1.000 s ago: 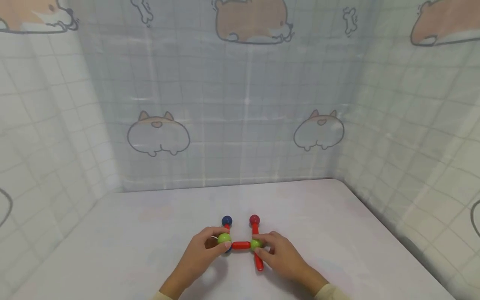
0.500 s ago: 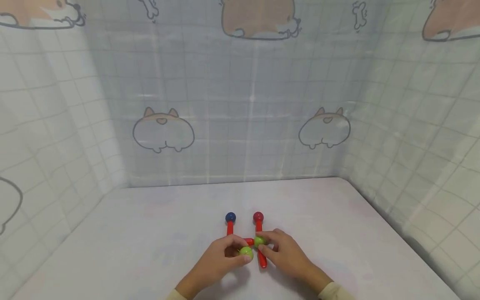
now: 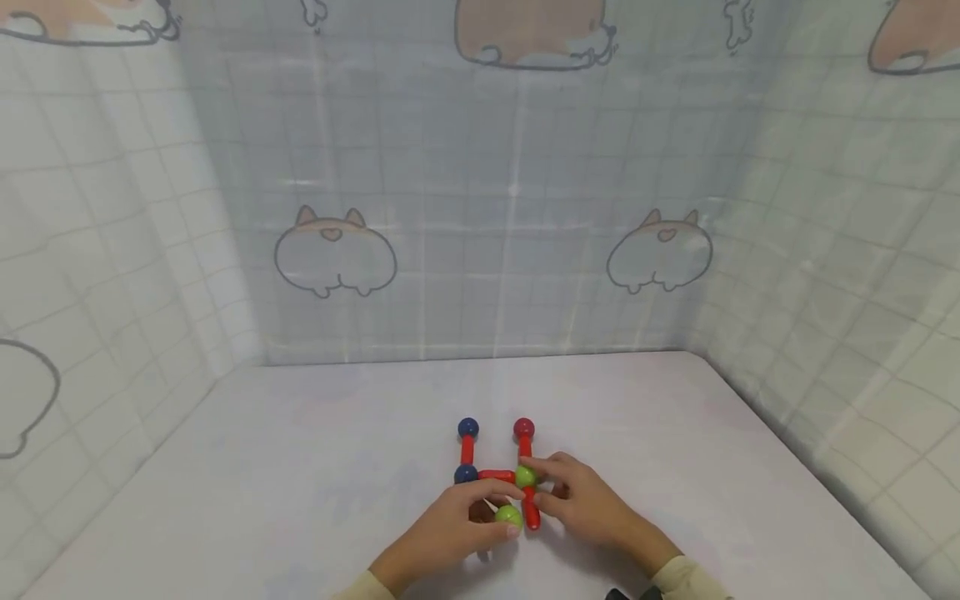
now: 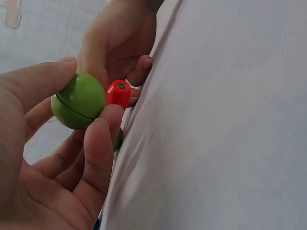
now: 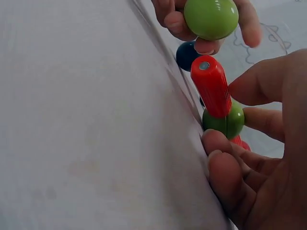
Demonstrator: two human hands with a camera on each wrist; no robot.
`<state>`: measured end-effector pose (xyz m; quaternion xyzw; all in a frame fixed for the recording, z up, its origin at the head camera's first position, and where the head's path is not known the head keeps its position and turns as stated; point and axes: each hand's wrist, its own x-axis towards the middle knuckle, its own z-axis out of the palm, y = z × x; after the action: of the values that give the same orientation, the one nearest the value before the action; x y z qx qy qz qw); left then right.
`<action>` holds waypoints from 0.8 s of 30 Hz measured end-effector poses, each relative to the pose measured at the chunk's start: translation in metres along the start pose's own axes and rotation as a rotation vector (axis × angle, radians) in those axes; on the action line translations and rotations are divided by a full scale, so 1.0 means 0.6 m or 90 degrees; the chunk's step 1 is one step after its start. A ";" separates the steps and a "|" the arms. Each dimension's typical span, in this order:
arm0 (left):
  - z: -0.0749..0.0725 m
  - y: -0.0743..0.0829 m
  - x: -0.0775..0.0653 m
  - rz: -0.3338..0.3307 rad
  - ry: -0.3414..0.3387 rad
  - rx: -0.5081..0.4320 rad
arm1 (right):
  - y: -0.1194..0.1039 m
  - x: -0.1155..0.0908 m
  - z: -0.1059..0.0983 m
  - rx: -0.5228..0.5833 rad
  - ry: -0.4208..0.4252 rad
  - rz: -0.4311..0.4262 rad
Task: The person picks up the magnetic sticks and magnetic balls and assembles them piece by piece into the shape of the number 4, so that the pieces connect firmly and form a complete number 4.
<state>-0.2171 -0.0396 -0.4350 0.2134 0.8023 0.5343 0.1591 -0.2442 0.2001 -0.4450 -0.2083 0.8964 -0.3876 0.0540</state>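
In the head view, my left hand (image 3: 450,529) pinches a loose green ball (image 3: 508,517) between thumb and fingers, just above the table. My right hand (image 3: 588,504) holds a second green ball (image 3: 526,477), which joins several red magnetic rods. One red rod (image 3: 532,512) points toward me, its free end showing a small metal tip (image 5: 205,65) in the right wrist view. Another rod (image 3: 497,476) runs left to a blue ball (image 3: 466,474). Beyond, a far blue ball (image 3: 468,428) and a dark red ball (image 3: 523,428) cap two rods pointing away. The loose ball (image 4: 78,101) is beside the free rod end.
The pieces lie on a pale cloth-covered table (image 3: 337,450). Light curtain walls (image 3: 495,167) with a grid and cartoon dogs enclose its back and sides. A small dark object (image 3: 633,594) shows at the bottom edge by the right sleeve.
My left hand has carried its green ball from beside the near blue ball rightward and toward me, close to the free rod end. The right hand keeps its hold on the joined ball.
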 end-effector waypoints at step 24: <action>0.002 -0.008 0.008 -0.024 -0.016 0.047 | -0.006 -0.004 -0.009 0.001 -0.027 -0.015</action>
<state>-0.2213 -0.0379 -0.4402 0.2105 0.8235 0.4983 0.1710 -0.2422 0.2023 -0.4388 -0.2271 0.8920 -0.3847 0.0684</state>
